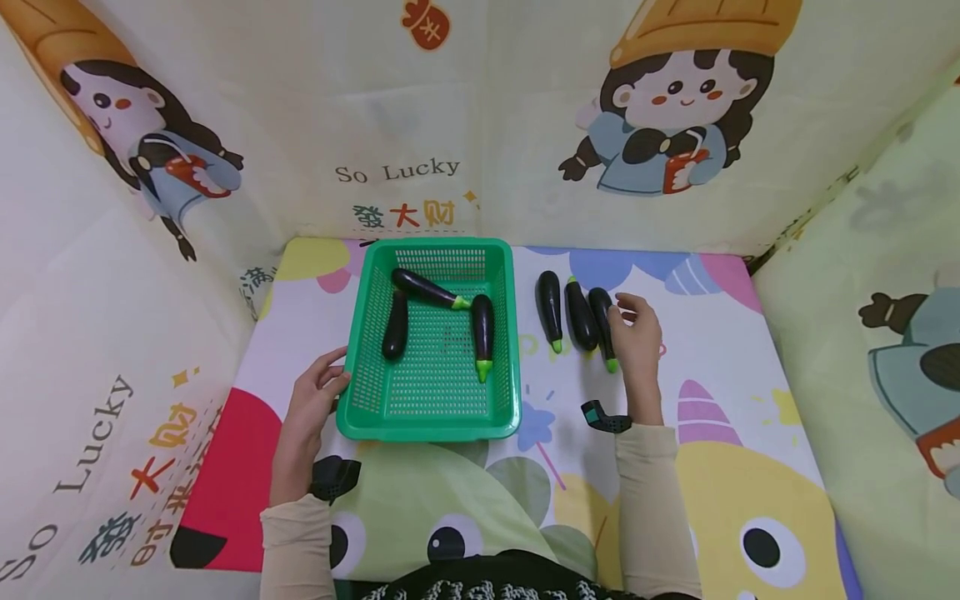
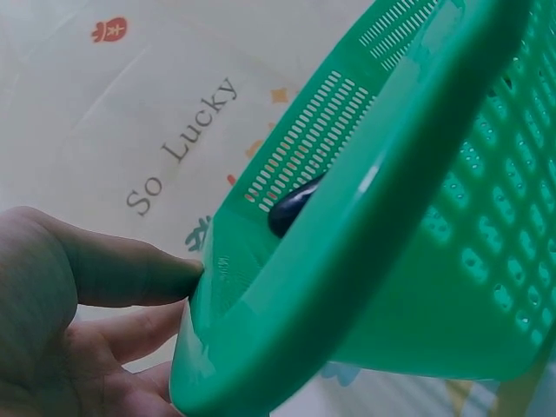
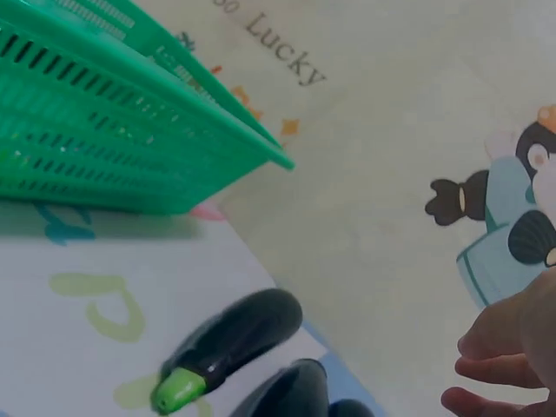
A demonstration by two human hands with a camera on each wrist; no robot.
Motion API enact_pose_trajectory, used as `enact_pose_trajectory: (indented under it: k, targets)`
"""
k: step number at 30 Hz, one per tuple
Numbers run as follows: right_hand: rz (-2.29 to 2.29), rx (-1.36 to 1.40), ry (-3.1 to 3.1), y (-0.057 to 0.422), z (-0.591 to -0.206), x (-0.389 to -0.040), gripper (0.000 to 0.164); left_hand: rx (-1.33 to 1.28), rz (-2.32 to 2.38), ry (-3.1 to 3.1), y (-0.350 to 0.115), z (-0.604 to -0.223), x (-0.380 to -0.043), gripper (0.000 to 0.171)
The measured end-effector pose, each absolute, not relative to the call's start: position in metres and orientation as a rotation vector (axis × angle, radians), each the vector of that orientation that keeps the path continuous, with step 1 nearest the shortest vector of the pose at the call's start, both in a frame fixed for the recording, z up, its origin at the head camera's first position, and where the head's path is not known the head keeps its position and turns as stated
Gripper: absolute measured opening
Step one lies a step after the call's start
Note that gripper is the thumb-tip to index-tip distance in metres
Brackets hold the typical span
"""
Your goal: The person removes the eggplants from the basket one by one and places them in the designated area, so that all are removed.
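Left grip (image 1: 307, 402) on perforated green basket (image 1: 429, 434)

Seemingly a makeshift booth: cartoon-printed sheets (image 1: 513, 125) surround a table (image 1: 720, 333).

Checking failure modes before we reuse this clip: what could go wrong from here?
1. The right hand is beside the rightmost eggplant, which lies close to the middle eggplant; a grab might roll that neighbour.
2. The left hand touches the green basket at its left side only; a bump on the right could swing it.
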State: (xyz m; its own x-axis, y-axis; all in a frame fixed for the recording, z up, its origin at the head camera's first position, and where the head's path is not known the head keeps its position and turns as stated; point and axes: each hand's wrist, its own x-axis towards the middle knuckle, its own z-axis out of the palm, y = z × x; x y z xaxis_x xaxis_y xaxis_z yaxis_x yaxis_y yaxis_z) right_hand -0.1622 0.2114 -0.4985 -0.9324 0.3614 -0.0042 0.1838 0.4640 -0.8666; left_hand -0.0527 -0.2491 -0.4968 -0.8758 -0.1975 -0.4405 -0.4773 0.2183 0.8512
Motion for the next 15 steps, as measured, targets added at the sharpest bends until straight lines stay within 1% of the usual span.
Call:
enact_pose_trajectory:
  k: [7,15]
  targets:
    - [1.514,-0.274,-2.494,0.192,-0.494,-0.159,0.036,-0.637,1.716,2.251,-0.250,-0.498,-0.052,0.058]
    - [1.578,-0.125,-2.512,0.174,-0.490,-0.159,0.036,-0.649,1.728,2.233,-0.251,-0.499,-0.054,0.058]
